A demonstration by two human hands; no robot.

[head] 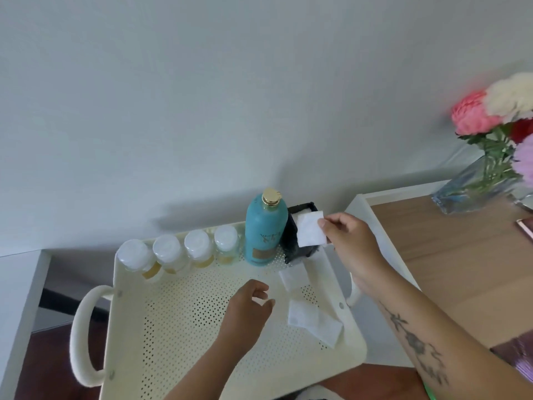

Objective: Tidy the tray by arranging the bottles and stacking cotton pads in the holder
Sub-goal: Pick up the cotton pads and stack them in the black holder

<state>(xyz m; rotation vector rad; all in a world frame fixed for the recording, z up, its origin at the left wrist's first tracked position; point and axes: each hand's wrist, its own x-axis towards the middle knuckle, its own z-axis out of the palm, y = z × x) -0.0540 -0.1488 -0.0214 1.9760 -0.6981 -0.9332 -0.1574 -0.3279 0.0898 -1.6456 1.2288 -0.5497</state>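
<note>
A cream perforated tray (184, 321) holds several small clear bottles with white caps (178, 252) in a row along its far rim. Beside them stands a tall teal bottle (261, 229) with a gold cap, and a black holder (291, 235) sits at the far right corner. My right hand (350, 241) pinches a white square cotton pad (310, 229) in front of the holder. My left hand (248, 310) hovers over the tray floor with loosely curled fingers, holding nothing. Loose cotton pads (314, 321) lie on the tray at the right, one more (292, 277) nearer the holder.
The tray has looped handles, the left handle (82, 336) being in full view. A wooden-topped table (450, 269) stands to the right with a glass vase of flowers (484, 174) and a pink phone edge (525, 226). A white wall is behind.
</note>
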